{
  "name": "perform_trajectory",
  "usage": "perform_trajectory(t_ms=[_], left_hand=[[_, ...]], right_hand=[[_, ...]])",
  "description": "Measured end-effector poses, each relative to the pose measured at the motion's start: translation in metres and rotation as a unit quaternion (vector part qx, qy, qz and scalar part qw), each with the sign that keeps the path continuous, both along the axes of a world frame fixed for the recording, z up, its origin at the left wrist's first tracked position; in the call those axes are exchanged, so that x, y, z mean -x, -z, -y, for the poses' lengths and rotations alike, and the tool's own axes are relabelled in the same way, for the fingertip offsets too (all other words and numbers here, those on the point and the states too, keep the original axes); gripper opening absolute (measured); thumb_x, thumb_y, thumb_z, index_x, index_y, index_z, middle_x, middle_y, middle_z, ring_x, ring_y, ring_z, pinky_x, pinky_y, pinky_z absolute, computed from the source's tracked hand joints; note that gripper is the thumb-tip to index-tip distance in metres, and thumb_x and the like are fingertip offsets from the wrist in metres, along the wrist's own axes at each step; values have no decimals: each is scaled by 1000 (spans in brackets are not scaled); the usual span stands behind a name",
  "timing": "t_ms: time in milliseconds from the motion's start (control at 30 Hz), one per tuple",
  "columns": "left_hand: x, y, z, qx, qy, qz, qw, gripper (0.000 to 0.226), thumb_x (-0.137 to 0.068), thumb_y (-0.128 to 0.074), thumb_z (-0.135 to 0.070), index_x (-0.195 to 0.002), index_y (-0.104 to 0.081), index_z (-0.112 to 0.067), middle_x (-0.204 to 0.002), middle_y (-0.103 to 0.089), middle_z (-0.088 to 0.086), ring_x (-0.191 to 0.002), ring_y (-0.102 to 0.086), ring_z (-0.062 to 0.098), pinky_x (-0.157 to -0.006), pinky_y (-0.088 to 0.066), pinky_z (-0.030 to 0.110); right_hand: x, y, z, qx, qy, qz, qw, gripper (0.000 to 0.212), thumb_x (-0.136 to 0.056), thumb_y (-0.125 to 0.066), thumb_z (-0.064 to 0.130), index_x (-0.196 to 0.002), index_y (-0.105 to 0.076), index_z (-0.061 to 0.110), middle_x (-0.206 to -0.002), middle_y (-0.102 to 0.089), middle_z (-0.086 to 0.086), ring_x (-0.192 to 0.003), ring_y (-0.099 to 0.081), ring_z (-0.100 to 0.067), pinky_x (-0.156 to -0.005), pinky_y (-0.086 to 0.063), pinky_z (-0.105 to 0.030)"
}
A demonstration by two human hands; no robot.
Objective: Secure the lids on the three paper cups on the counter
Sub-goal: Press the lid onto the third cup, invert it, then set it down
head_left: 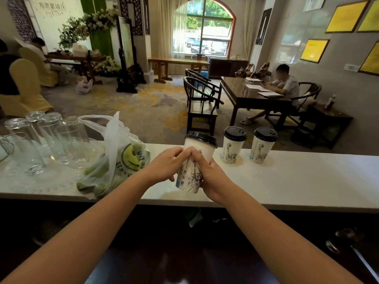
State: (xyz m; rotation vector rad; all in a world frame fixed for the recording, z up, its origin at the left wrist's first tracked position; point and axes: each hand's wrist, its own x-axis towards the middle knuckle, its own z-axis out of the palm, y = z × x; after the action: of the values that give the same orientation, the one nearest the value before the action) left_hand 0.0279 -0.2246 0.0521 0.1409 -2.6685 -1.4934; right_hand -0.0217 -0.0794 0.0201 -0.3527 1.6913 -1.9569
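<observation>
Both hands grip one paper cup (193, 167) from opposite sides. The left hand (167, 166) wraps its fingers round the cup's left wall, fingertips up near the rim; the right hand (213, 180) clasps the right wall lower down, its index finger laid up the front. The cup is tilted, its top leaning away and to the right, and its base seems lifted just off the white surface (287, 181), though the hands hide the contact. A black lid (202, 138) sits on this cup; whether it is pressed fully home cannot be told from here, and the lid hides what is inside.

Taking the held cup as the landmark: just to its right stands a second cup (232, 149), upright on the surface, with a black lid (235, 133) on it. Further right, near the second, stands a third cup (261, 150), also upright and capped with a black lid (265, 134). Both are apart from the hands and from each other.

To the left of the held cup lies a thin plastic bag (121, 152) with a yellow smiley face, slumped on the surface; green round fruits (88, 187) show through it. Further left stand clear glasses (47, 140), several upside down, grouped close together.
</observation>
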Motion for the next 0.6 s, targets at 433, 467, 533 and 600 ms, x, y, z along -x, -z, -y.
perform_trajectory(t_ms=[433,467,533,600], left_hand=[[5,33,3,-193,50,6,980,41,-94,-66,-19,-134,-57,-21,-126,-67,0,-105,-71,19,-90,-59,42],[7,37,2,-205,51,3,977,41,-94,-65,-18,-135,-56,-20,-127,-67,2,-108,-70,20,-92,-58,44],[12,48,1,-191,41,-10,981,43,-94,-66,-21,-135,-56,-21,-127,-67,2,-107,-70,21,-93,-58,44],[16,64,4,-118,21,-18,993,49,-89,-71,-33,-135,-57,-25,-130,-66,-2,-106,-70,19,-95,-56,42]], right_hand=[[23,-2,-19,-22,11,-30,999,78,-71,-84,35,-138,-51,17,-125,-71,-9,-114,-69,-26,-98,-56,-47],[24,-3,-19,-31,12,-35,999,74,-74,-85,33,-138,-51,17,-125,-71,-8,-115,-68,-26,-100,-55,-49],[27,-4,-19,-67,28,-61,996,68,-78,-86,30,-136,-52,19,-123,-71,-5,-115,-67,-24,-98,-55,-47],[30,-4,-20,-109,44,-95,988,68,-77,-87,33,-134,-51,22,-121,-70,0,-113,-66,-19,-92,-56,-41]])
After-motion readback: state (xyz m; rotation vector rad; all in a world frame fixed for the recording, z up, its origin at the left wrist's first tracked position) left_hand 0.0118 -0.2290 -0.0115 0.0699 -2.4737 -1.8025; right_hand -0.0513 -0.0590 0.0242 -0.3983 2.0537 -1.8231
